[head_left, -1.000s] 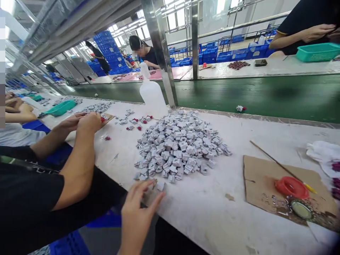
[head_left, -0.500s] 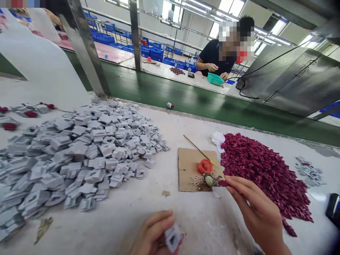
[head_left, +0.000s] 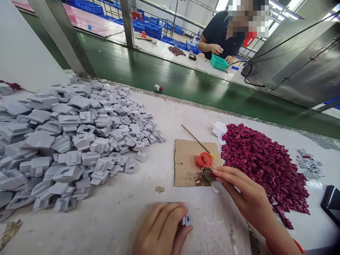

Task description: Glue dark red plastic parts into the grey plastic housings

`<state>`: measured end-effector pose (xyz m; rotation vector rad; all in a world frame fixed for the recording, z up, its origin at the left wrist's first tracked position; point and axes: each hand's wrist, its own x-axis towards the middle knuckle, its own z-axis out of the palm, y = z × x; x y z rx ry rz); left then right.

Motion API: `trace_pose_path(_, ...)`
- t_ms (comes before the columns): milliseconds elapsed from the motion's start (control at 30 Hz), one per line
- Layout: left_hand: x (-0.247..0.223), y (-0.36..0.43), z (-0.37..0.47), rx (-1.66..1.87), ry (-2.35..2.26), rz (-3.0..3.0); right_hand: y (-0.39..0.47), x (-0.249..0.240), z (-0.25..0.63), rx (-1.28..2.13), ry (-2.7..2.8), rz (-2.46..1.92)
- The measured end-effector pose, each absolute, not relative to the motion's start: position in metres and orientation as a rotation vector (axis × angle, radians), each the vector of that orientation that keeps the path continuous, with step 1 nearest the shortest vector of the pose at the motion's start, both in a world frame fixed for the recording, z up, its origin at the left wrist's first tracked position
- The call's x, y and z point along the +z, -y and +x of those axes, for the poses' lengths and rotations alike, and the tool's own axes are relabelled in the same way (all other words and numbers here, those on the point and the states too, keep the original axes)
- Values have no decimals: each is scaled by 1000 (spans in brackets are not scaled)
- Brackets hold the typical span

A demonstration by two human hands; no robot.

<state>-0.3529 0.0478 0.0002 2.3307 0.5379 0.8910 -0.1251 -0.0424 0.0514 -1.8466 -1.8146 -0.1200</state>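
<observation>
My left hand [head_left: 164, 226] is closed around a small grey plastic piece [head_left: 187, 219] with a rectangular opening, low over the near tabletop. My right hand [head_left: 244, 191] pinches a small dark red piece [head_left: 213, 175], mostly hidden by the fingertips. It is held at a small round dark-rimmed dish [head_left: 207, 173], and I cannot tell whether it touches the contents. Right behind the dish is a red cup [head_left: 204, 160]. Both stand on a wet-stained cardboard sheet [head_left: 183, 152], with a thin yellow-tipped brush [head_left: 196, 140] lying across it.
A large heap of grey pieces [head_left: 79, 138] spreads over the left. Dark red pieces [head_left: 260, 166] are piled on the right, beside a white crumpled cloth [head_left: 219, 129]. Beyond runs a green conveyor belt [head_left: 138, 71]; across it a person [head_left: 223, 35] works by a green basket [head_left: 219, 63].
My right hand has brought the dark red piece closer over the round dish. My left hand has turned over, so its back now faces up around the grey piece. The view has tilted downward.
</observation>
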Motion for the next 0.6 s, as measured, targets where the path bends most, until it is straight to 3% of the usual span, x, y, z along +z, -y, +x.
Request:
trace_pose_path(267, -5, -51, -358, 847, -475, 2308, 37, 57, -123, -61, 1947, -1832)
trace_pose_path(433, -2, -50, -357, 820, -487, 2225, 47, 60, -141, -68, 1764, -1846)
trace_pose_path(600, 2, -48, -357, 779, -532, 2137, 62, 48, -181, 144, 1593, -1752)
